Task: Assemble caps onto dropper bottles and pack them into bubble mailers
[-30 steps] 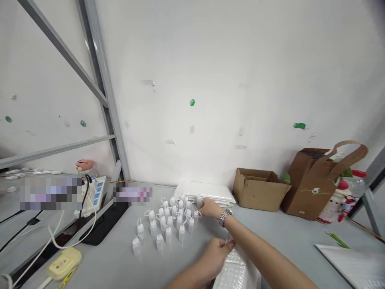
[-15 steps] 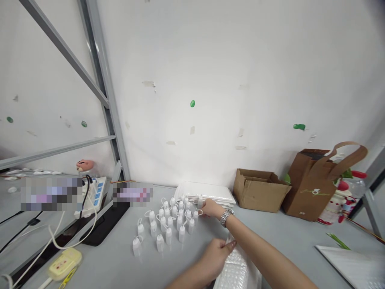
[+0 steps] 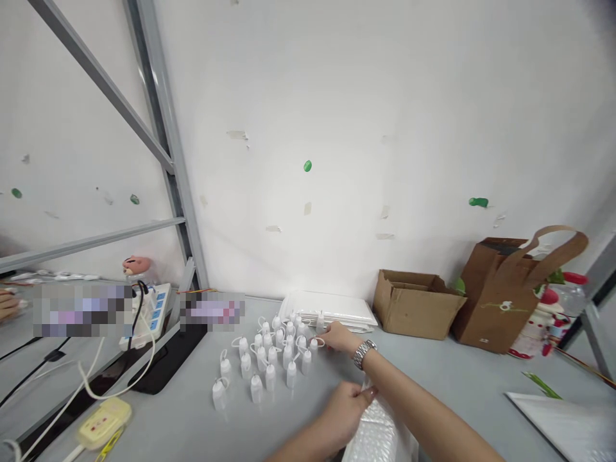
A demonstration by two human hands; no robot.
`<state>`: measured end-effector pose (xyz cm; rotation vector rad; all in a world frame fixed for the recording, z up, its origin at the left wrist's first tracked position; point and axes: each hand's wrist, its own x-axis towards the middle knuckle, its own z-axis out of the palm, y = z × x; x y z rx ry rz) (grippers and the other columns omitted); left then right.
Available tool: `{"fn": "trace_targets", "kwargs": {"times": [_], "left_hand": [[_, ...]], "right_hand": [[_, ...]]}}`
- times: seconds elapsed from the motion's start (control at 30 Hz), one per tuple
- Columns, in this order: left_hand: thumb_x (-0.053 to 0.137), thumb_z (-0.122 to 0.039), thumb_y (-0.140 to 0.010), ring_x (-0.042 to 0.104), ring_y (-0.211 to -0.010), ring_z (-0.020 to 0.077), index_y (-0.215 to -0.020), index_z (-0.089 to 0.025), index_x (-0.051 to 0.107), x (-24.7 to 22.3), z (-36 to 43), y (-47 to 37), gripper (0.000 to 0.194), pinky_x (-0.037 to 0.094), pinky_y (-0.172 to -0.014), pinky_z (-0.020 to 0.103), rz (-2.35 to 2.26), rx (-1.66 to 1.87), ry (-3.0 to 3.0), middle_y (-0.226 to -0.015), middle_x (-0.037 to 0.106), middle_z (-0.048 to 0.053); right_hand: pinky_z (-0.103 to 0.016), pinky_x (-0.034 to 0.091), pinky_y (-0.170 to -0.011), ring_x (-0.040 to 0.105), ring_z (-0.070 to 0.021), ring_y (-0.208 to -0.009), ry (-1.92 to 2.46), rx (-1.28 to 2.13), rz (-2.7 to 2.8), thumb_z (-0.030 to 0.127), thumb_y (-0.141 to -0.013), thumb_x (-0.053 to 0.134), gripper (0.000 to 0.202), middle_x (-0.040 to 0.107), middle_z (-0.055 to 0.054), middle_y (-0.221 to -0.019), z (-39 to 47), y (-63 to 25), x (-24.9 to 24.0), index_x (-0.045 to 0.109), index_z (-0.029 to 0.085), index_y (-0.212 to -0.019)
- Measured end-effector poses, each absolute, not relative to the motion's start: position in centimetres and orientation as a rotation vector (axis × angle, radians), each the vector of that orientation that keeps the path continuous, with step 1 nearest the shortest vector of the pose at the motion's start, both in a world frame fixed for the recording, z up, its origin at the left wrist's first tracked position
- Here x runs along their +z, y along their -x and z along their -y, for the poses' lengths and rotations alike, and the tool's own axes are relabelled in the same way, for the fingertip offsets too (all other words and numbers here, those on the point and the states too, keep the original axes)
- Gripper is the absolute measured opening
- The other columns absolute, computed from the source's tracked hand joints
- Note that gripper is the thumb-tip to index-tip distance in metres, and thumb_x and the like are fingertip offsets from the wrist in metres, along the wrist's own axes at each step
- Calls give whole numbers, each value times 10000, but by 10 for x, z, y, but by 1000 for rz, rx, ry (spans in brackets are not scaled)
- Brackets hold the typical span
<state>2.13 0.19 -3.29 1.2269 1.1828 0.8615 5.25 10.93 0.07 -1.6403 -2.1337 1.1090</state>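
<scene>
Several small white squeeze bottles (image 3: 270, 377) with looped cap straps stand upright in loose rows on the grey table. At the right side of this group is my right hand (image 3: 339, 338), wearing a metal watch. Its fingers are bent together beside one small bottle (image 3: 314, 346), close to the strap; whether they grip it is hidden. Another bottle (image 3: 320, 319) stands just behind the fingers. Lower down, my left hand (image 3: 347, 410) pinches the upper edge of a white bubble mailer (image 3: 378, 430), which my right forearm partly covers.
White mailers (image 3: 332, 307) lie stacked behind the bottles. An open cardboard box (image 3: 418, 308) and a brown paper bag (image 3: 491, 305) stand at the back right. A power strip (image 3: 154, 314) and cables are at left, with another person's hand (image 3: 7, 303) at the far edge.
My right hand has shifted slightly down and left beside the bottles. My left hand keeps its hold on the mailer. Another person's hand has appeared at the far left.
</scene>
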Motion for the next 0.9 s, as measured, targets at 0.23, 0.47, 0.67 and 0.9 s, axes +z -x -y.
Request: {"fn": "trace_targets", "kwargs": {"times": [0.23, 0.47, 0.67, 0.9], "left_hand": [[495, -780, -505, 187, -560, 96, -479, -221, 281, -35, -3, -19, 600, 129, -544, 270, -1186, 873, -1222, -524, 205, -68], [540, -729, -537, 206, -552, 94, -468, -216, 289, -37, -4, -19, 575, 149, -540, 264, -1164, 867, -1229, -512, 220, -69], [577, -677, -562, 195, -517, 92, -441, -225, 292, -37, -2, -20, 548, 171, -536, 276, -1166, 867, -1220, -483, 230, -69], [657, -499, -604, 428, -594, 169, -447, -182, 499, -43, -4, -23, 388, 350, -646, 331, -1052, 950, -1173, -482, 395, -24]], "right_hand": [[-210, 327, -433, 529, -137, -519, 1642, 1058, 2153, 271, -584, 689, 282, 564, -9, -488, -112, -48, -5, 470, 170, -437], [-214, 371, -471, 570, -146, -551, 1718, 969, 2187, 285, -648, 629, 231, 618, -33, -551, -111, -52, -7, 517, 165, -485], [-225, 357, -495, 601, -191, -677, 1759, 770, 2193, 337, -577, 710, 296, 666, -72, -761, -107, -59, -9, 575, 146, -760], [-242, 368, -602, 610, -208, -816, 1720, 538, 2241, 365, -731, 589, 260, 669, -78, -894, -91, -59, 1, 587, 166, -898]]}}
